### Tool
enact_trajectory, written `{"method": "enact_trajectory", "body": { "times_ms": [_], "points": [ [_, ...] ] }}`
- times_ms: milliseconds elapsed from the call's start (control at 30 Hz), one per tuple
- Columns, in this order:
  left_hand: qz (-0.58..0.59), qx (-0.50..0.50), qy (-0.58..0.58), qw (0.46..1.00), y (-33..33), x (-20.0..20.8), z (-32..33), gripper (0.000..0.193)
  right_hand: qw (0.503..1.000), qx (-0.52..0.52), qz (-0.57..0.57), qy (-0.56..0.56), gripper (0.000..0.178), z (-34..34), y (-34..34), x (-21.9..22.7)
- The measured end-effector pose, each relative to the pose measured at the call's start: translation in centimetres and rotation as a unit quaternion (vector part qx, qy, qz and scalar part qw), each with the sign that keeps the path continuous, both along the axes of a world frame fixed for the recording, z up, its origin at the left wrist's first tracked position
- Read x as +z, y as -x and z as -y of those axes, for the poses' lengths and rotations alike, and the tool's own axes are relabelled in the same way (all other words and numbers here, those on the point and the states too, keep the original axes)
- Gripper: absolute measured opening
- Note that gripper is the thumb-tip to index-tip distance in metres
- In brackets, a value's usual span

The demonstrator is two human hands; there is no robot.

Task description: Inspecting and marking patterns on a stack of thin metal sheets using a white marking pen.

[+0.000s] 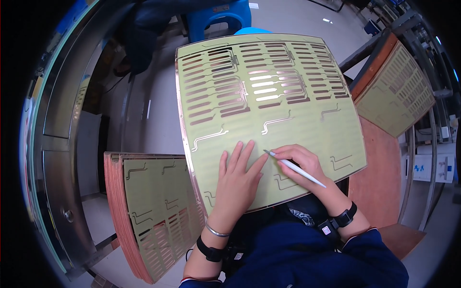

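Note:
A large pale-green circuit board panel [230, 120] with copper traces and rows of shiny bars lies tilted in front of me, its near edge by my lap. My left hand [239, 176] rests flat on its lower middle, fingers spread and pointing away. In my right hand [305, 165] is a slim white craft knife [300, 173], held like a pen. Its small pointed blade meets the panel close to my left index fingertip; whether it presses in, I cannot tell.
To the left stands a thick stack of similar panels [163, 206] with copper-coloured edges. More panels [396, 91] lean on a rack at the right, above a reddish-brown board [374, 177]. A blue plastic stool [218, 19] stands beyond the panel. A metal cabinet [67, 144] borders the far left.

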State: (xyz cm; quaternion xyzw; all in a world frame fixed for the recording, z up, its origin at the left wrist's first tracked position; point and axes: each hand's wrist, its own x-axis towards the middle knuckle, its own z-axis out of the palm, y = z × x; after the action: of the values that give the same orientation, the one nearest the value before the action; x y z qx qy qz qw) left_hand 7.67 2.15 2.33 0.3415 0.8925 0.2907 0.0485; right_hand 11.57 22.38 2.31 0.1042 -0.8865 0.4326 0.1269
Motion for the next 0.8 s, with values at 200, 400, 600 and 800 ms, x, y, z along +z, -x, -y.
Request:
{"method": "enact_trajectory", "body": {
  "times_ms": [200, 400, 600, 800],
  "points": [
    [0.0, 0.009, 0.005, 1.0, 0.02, 0.22, 0.13, 0.049, 1.0, 0.007, -0.012, -0.003, 0.021, 0.21, 0.31, -0.14],
    [0.0, 0.01, 0.007, 1.0, 0.11, -0.24, -0.19, 0.05, 0.999, -0.002, -0.044, -0.032, 0.021, 0.31, 0.22, -0.51],
    [-0.003, 0.02, 0.008, 1.0, -0.2, 0.0, -0.03, 0.048, 0.996, 0.002, -0.076, -0.056, 0.021, 0.66, 0.15, -0.77],
    [0.046, 0.018, -0.054, 0.997, 0.29, -0.29, 0.44, 0.044, 0.999, -0.025, -0.022, 0.018, 0.019, -0.09, -0.12, -0.75]
  ]
}}
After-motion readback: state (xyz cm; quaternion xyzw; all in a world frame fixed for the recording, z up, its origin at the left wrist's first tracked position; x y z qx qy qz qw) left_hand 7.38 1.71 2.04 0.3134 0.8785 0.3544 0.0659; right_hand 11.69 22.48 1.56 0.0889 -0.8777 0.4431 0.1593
